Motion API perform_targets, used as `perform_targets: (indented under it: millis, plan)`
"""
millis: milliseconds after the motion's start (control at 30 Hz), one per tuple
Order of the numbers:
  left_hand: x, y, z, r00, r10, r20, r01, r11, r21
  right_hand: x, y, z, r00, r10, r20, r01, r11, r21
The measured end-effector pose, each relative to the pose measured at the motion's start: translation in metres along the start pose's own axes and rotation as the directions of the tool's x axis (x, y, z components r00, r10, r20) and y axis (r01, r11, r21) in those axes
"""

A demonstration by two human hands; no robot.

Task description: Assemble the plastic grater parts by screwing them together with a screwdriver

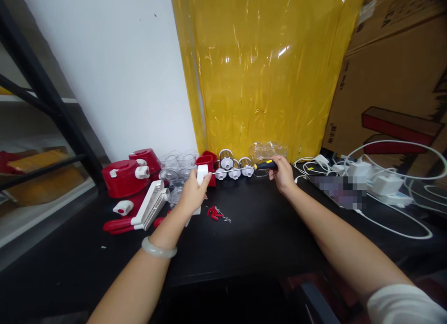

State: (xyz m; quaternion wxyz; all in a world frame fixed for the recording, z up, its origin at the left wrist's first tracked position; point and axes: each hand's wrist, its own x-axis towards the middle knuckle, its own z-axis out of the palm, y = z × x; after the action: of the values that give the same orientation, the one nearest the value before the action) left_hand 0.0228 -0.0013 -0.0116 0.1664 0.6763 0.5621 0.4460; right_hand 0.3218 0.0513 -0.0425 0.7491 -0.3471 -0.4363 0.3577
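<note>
The left grip (191,192) pinches a white plastic part (201,173) between thumb and fingers; the right grip (282,174) closes round the black-and-yellow handle of a screwdriver (264,165). The screwdriver's long axis runs sideways, its shaft pointing left at the white plastic part, which lies at its tip end, away from the right grip; whether tip and part touch is too small to tell.

Counted left to right from the screwdriver: far to its left on the tabletop (265,231), two red housings (120,180) and one white-and-red lever arm (151,206); nearer its left, clear cups (178,160), too overlapped to count. Just behind its tip sits one red hopper (206,159); in front of the tip, one loose pile of red pieces and screws (215,213), uncountable. Behind its shaft, four grater drums (226,159), one resting above three. To its right, one dark flat device (338,192) among white cables (394,226).
</note>
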Motion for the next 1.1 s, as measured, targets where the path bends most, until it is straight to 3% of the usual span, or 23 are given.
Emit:
perform_targets:
  millis: [400, 700, 1100]
  plan:
    - [-0.0017, 0.0034, -0.0019, 1.000, 0.008, -0.015, -0.008, 1.000, 0.000, -0.0004, 0.0020, 0.0005, 0.999, 0.034, -0.019, -0.035, 0.995, -0.097]
    - [-0.0019, 0.0037, -0.0019, 1.000, -0.012, -0.007, 0.012, 1.000, 0.003, 0.0016, 0.0038, -0.0026, 0.995, 0.076, 0.065, -0.077, 0.997, 0.015]
    - [-0.0020, 0.0037, -0.0011, 1.000, 0.010, 0.000, -0.010, 1.000, -0.012, 0.0006, 0.0040, 0.0001, 0.999, 0.050, -0.002, -0.050, 0.997, 0.056]
